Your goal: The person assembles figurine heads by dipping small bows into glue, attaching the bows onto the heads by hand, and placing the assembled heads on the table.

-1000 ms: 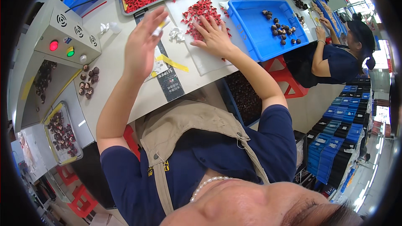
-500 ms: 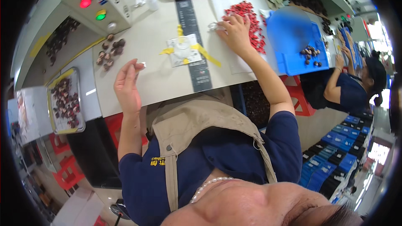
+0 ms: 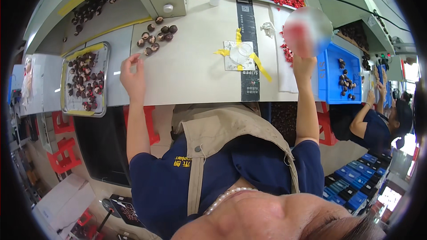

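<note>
Nuts (image 3: 161,37) by the left, red bits (image 3: 287,55) by the right: go gentle

So those brown, cream-patched nuts sit loose toward the left end of the worktop (image 3: 200,75), just off the corner of the machine (image 3: 178,2) with the green light. Your left hand (image 3: 132,73) is up near the front edge, fingertips close to the nearest nut but not touching it. Thumb and fingers look close together; can't tell if anything tiny is pinched there. I'd come at the nuts from the front-edge side and pinch lightly, since they look round enough to roll.

Your right hand (image 3: 305,54) is well apart from the left, over by the red pile on the white sheet (image 3: 287,80). It's blurred out, so no idea how the fingers stand or what they hold. Small, low moves there would probably stop the bits scattering.

Between your hands, nearer the front edge than the back, there's a taped-down clear disc (image 3: 241,50). I'd lift sleeves and wrists clear of it. Blue tray (image 3: 331,78) sits right of the sheet, steel tray (image 3: 84,114) past the nuts on the left.
</note>
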